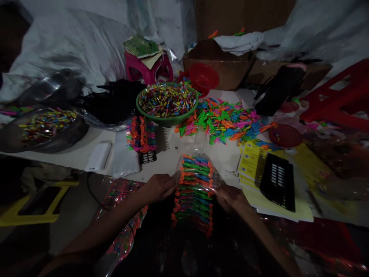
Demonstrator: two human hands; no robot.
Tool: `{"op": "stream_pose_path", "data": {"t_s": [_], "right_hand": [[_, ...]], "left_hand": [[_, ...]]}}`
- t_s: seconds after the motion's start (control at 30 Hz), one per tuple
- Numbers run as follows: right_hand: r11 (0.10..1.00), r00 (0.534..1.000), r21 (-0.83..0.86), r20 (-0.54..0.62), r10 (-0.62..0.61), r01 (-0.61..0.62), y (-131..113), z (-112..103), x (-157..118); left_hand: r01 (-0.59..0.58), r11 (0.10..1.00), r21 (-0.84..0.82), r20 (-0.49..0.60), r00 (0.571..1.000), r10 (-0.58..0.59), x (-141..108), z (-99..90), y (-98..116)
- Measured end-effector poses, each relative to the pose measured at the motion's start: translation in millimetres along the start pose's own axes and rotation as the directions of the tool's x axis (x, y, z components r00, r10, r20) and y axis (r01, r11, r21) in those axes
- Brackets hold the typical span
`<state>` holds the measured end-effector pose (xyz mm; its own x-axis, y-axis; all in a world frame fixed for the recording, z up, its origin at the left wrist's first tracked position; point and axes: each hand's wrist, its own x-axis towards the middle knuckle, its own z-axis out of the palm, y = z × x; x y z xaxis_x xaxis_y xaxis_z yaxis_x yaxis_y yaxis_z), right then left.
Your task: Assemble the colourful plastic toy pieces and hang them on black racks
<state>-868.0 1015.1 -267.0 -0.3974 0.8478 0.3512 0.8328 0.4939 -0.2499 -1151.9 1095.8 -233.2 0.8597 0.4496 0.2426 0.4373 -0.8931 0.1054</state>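
Observation:
Between my hands, at the table's near edge, lies a long stack of small bright plastic pieces (196, 192) in rows of orange, green, blue and pink. A clear plastic bag (198, 148) covers its far part. My left hand (162, 187) is closed on the bag's left edge, and my right hand (229, 195) pinches the right edge. The stack's near end sticks out of the bag toward my body. Farther left, a similar stack of plastic pieces (141, 132) stands beside some flat clear bags (125, 159).
Behind are a green basin (167, 119) of small colourful pieces and a loose heap of plastic pieces (227, 121). A metal bowl (77, 132) stands left. At right, a black plastic tray (278, 181) lies on yellow printed cards (249, 159). Filled bags (123, 242) hang below left.

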Motion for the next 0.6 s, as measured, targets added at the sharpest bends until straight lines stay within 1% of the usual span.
{"op": "stream_pose_path", "data": {"t_s": [0.07, 0.17, 0.27, 0.37, 0.43, 0.5, 0.57, 0.6], "right_hand": [[1.0, 1.0, 0.001, 0.026, 0.001, -0.001, -4.0, 1.9, -7.8], [1.0, 0.998, -0.008, 0.051, -0.024, 0.024, -8.8, 5.0, -19.8], [0.993, 0.99, -0.053, 0.102, -0.097, 0.103, -15.7, 5.7, -32.4], [0.986, 0.98, -0.106, 0.163, -0.112, 0.13, -28.3, 4.8, -44.5], [0.986, 0.969, -0.111, 0.227, -0.097, 0.125, -37.2, 4.5, -50.8], [0.992, 0.959, -0.081, 0.274, -0.073, 0.099, -42.7, 2.8, -53.3], [0.999, 0.961, -0.009, 0.277, -0.028, 0.031, -42.8, -4.4, -49.5], [0.999, 0.964, 0.042, 0.267, -0.01, -0.001, -40.9, -11.1, -44.6]], "left_hand": [[-0.053, 0.999, 0.011, 0.036, 0.998, 0.052, -5.3, -4.8, 4.2], [-0.104, 0.994, -0.038, 0.097, 0.99, 0.107, -14.4, -9.5, 14.5], [-0.125, 0.987, -0.105, 0.177, 0.974, 0.142, -26.2, -10.6, 27.0], [-0.124, 0.983, -0.136, 0.249, 0.956, 0.155, -39.3, -8.9, 36.8], [-0.141, 0.977, -0.161, 0.282, 0.942, 0.182, -46.2, -7.9, 40.8], [-0.156, 0.969, -0.194, 0.295, 0.932, 0.209, -48.6, -8.9, 42.6], [-0.149, 0.967, -0.205, 0.286, 0.936, 0.205, -43.6, -14.1, 41.7], [-0.124, 0.973, -0.194, 0.273, 0.946, 0.175, -37.7, -18.9, 40.1]]}}
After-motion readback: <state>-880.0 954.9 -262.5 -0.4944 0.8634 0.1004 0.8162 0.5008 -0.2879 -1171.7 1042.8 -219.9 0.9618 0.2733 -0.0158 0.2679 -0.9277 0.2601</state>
